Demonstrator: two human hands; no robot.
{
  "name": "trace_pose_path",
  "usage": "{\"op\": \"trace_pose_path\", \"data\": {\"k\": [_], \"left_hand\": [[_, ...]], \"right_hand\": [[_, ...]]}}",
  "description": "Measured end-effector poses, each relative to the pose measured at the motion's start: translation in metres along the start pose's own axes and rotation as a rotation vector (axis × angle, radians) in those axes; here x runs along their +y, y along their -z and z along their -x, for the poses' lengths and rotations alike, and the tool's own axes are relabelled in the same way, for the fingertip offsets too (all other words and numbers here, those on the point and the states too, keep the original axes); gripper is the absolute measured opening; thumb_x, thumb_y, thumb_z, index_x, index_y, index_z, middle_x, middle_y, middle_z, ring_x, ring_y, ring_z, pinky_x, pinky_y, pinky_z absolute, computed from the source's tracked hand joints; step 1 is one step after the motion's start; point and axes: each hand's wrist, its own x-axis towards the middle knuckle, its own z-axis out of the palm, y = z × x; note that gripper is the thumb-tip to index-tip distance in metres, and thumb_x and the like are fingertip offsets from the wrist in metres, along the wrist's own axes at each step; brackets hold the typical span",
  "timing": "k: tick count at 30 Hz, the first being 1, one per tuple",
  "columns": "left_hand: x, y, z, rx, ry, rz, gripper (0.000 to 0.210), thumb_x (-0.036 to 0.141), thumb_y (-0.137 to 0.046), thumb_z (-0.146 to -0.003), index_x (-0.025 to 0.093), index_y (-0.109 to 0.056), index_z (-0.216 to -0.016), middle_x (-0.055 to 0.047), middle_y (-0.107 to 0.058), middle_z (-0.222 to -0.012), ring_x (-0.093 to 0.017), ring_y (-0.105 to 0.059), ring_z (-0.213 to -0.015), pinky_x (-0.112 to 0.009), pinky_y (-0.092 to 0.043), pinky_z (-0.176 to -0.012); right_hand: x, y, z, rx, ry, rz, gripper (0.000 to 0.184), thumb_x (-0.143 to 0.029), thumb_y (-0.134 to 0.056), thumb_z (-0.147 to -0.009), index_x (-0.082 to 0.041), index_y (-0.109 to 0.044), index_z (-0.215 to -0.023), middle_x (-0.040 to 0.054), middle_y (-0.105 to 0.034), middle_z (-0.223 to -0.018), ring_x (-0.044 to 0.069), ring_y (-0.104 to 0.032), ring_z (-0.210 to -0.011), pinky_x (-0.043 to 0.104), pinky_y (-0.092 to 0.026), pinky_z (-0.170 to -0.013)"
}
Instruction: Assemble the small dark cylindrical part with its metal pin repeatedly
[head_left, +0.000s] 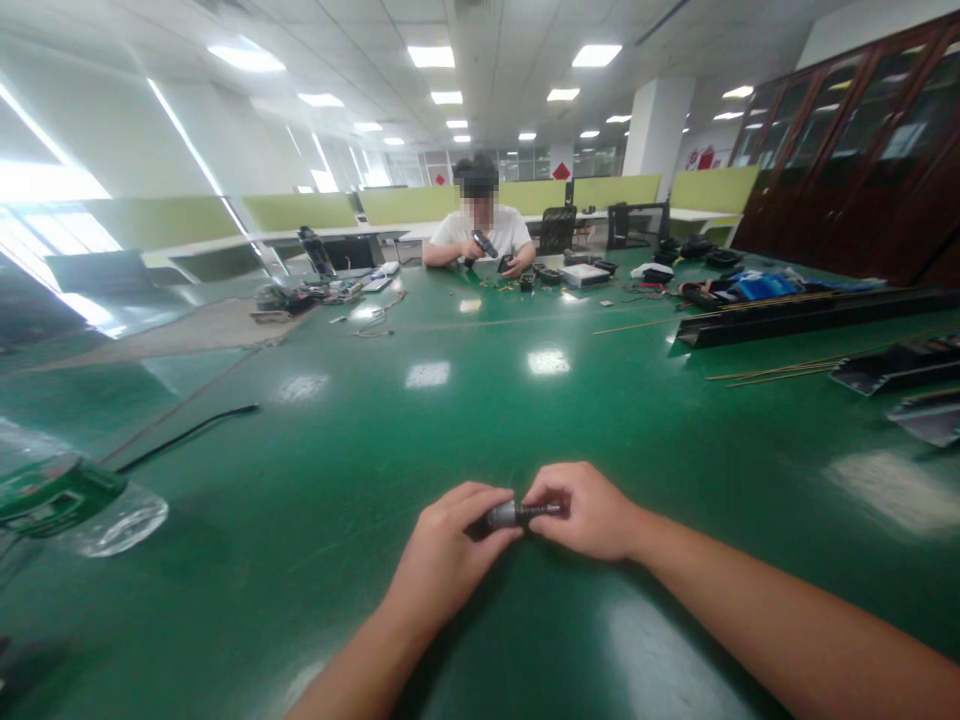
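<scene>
Between my two hands, just above or on the green tabletop (420, 440), lies a small dark metal cylindrical part (505, 514), its exact kind too small to make out. Its wide grey body points left and a narrower, ribbed shaft points right. My left hand (447, 545) is closed round the wide body, thumb in front and fingers behind. My right hand (592, 515) pinches the narrow shaft between thumb and fingers. Fingers hide both ends of the part in places.
A plastic bottle (82, 505) with a green label stands at left, near a black cable (191, 437). Dark metal channels (780, 318) and thin brass-coloured rods (780, 374) lie at right. Across the table a person (442, 236) holds a dark tool (484, 243) among small parts.
</scene>
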Motion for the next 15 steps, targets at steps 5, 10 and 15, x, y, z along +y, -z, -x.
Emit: {"op": "trace_pose_path", "data": {"k": [5,10,15], "left_hand": [[0.0001,0.0003,-0.0004,-0.001,-0.013,0.01,0.024,0.022,-0.075,-0.082,0.026,-0.071,-0.106,0.0,-0.069,-0.1,-0.015,-0.063,-0.092,-0.026,-0.05,-0.082],[-0.0026,0.0011,0.0001,0.026,-0.028,0.007,0.025,0.02,-0.073,-0.083,0.027,-0.071,-0.106,0.0,-0.068,-0.102,-0.015,-0.063,-0.094,-0.026,-0.05,-0.084],[-0.0047,0.0024,0.0002,0.044,-0.031,-0.001,0.026,0.02,-0.074,-0.082,0.027,-0.07,-0.107,0.0,-0.068,-0.103,-0.015,-0.063,-0.095,-0.026,-0.05,-0.085]], "right_hand": [[0.0028,-0.0029,0.0013,-0.009,-0.051,-0.042,0.012,-0.014,-0.07,-0.072,-0.017,-0.068,-0.083,-0.0008,-0.065,-0.073,0.012,-0.056,-0.061,0.021,-0.041,-0.056],[0.0017,-0.0037,0.0011,-0.005,-0.117,-0.086,0.013,-0.02,-0.075,-0.072,-0.017,-0.064,-0.078,-0.0011,-0.065,-0.071,0.012,-0.056,-0.06,0.021,-0.041,-0.055],[0.0038,-0.0045,0.0014,0.008,-0.13,-0.073,0.014,-0.025,-0.074,-0.075,-0.017,-0.063,-0.08,-0.0018,-0.063,-0.068,0.011,-0.053,-0.058,0.021,-0.038,-0.052]]}}
